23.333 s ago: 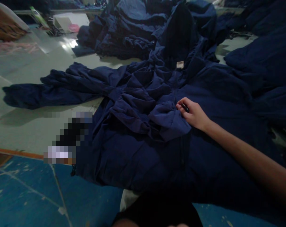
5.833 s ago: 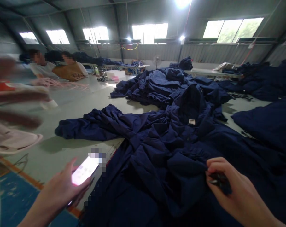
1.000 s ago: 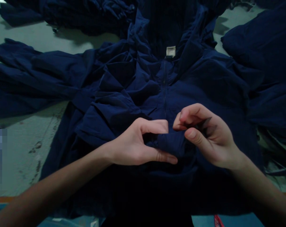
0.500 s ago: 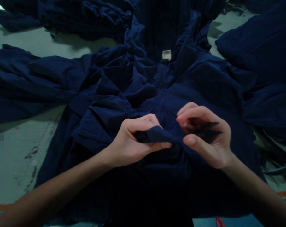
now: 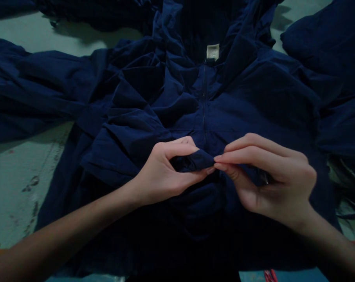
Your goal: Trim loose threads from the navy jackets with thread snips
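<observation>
A navy hooded jacket (image 5: 247, 105) lies spread in front of me, its front zip (image 5: 204, 102) running down the middle below a white label (image 5: 213, 51). My left hand (image 5: 171, 168) grips a folded piece of the jacket's cloth between thumb and fingers. At the tip of that fold, my right hand (image 5: 271, 176) pinches the cloth edge with thumb and fingertips; any thread there is too small to see. Under the right hand's curled fingers a small metallic glint (image 5: 265, 179) shows, probably part of small thread snips, mostly hidden in the palm.
More dark blue garments lie piled at the back left (image 5: 107, 15) and at the right (image 5: 327, 47). The pale green tabletop (image 5: 13, 188) shows at the left, with dark scuffs. Something red (image 5: 270, 275) lies at the bottom edge.
My right hand has closed from a loose curl and moved its fingertips onto the fold's tip. The dark pointed blades seen in its palm are now mostly hidden. The view has shifted slightly.
</observation>
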`<state>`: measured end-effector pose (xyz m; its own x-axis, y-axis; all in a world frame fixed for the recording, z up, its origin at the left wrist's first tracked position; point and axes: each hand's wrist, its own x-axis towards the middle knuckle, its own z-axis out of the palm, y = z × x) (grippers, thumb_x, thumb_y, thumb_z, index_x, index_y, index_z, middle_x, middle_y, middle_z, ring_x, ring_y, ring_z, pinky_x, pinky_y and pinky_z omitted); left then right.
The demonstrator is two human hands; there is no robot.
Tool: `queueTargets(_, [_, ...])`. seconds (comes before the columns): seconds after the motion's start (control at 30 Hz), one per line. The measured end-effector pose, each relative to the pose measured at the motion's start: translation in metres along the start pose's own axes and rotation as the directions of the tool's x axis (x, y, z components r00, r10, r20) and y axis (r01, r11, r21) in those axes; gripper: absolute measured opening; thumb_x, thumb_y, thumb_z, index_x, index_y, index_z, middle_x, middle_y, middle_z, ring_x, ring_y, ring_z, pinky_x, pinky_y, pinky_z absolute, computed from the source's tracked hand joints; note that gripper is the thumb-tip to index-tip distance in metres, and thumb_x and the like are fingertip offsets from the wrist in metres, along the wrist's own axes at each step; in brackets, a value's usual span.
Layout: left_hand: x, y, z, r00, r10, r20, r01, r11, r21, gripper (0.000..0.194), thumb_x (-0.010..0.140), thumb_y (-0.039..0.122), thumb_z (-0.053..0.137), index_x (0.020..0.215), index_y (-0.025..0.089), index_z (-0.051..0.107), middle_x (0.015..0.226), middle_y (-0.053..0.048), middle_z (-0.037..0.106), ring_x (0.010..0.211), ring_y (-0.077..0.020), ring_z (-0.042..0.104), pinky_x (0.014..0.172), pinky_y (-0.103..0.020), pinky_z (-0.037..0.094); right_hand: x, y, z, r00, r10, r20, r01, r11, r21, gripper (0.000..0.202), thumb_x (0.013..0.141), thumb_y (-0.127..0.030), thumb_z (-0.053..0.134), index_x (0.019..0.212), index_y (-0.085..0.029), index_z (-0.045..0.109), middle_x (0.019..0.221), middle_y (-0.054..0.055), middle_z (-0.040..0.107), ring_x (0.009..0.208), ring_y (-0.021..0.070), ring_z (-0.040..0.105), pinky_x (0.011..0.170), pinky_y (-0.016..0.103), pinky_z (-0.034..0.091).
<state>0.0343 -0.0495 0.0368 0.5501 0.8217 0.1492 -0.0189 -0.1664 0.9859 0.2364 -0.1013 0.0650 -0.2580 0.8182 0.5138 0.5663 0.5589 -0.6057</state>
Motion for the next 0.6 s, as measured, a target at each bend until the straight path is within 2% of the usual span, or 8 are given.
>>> queueTargets(0.2, [0.001,-0.007,-0.002,0.997,-0.073,0.032,0.076,0.992,-0.099,0.019,0.072,0.008,0.094,0.072,0.016,0.077,0.070,0.005,0.061,0.064,-0.0077,0.052,0.063,-0.021,0.045,-0.002,0.003,0.014,0.979,0.203,-0.003,-0.200,0.967,0.157,0.013,0.094,-0.019,0.076,0.087,-0.020,0.065,0.081,0.002,0.064,0.065,0.0122,0.057,0.058,0.027,0.047])
queueTargets(0.37, [0.003,-0.012,-0.002,0.994,-0.107,0.021,0.109,0.977,-0.183,0.021,0.069,0.006,0.095,0.068,0.016,0.077,0.068,0.006,0.059,0.063,-0.0068,0.051,0.061,-0.020,0.043,-0.004,0.010,0.018,0.982,0.183,0.052,-0.190,0.956,0.225,0.015,0.098,-0.020,0.072,0.089,-0.017,0.061,0.080,-0.001,0.058,0.063,0.0074,0.050,0.054,0.023,0.040])
queueTargets(0.47, [0.004,-0.013,-0.002,0.989,-0.139,0.050,0.146,0.965,-0.217,0.022,0.069,0.003,0.094,0.068,0.016,0.077,0.067,0.006,0.059,0.063,-0.0057,0.051,0.060,-0.017,0.043,-0.005,0.014,0.018,0.978,0.195,0.079,-0.210,0.930,0.302,0.013,0.101,-0.021,0.066,0.091,-0.018,0.059,0.084,-0.001,0.057,0.067,0.0076,0.051,0.058,0.022,0.041])
queueTargets(0.53, [0.004,-0.013,-0.002,0.985,-0.160,0.065,0.171,0.956,-0.238,0.021,0.069,0.003,0.094,0.069,0.017,0.078,0.067,0.007,0.060,0.062,-0.0053,0.050,0.059,-0.015,0.043,-0.006,0.018,0.020,0.950,0.298,0.092,-0.308,0.849,0.429,0.013,0.105,-0.025,0.062,0.093,-0.019,0.060,0.086,0.000,0.058,0.070,0.0090,0.053,0.060,0.022,0.043])
queueTargets(0.6, [0.005,-0.013,-0.002,0.981,-0.180,0.075,0.194,0.946,-0.259,0.020,0.070,0.004,0.093,0.069,0.016,0.078,0.067,0.007,0.061,0.063,-0.0051,0.051,0.059,-0.014,0.043,-0.004,0.021,0.022,0.893,0.437,0.109,-0.411,0.691,0.595,0.015,0.106,-0.034,0.062,0.098,-0.021,0.064,0.085,-0.001,0.059,0.069,0.0101,0.054,0.060,0.022,0.045])
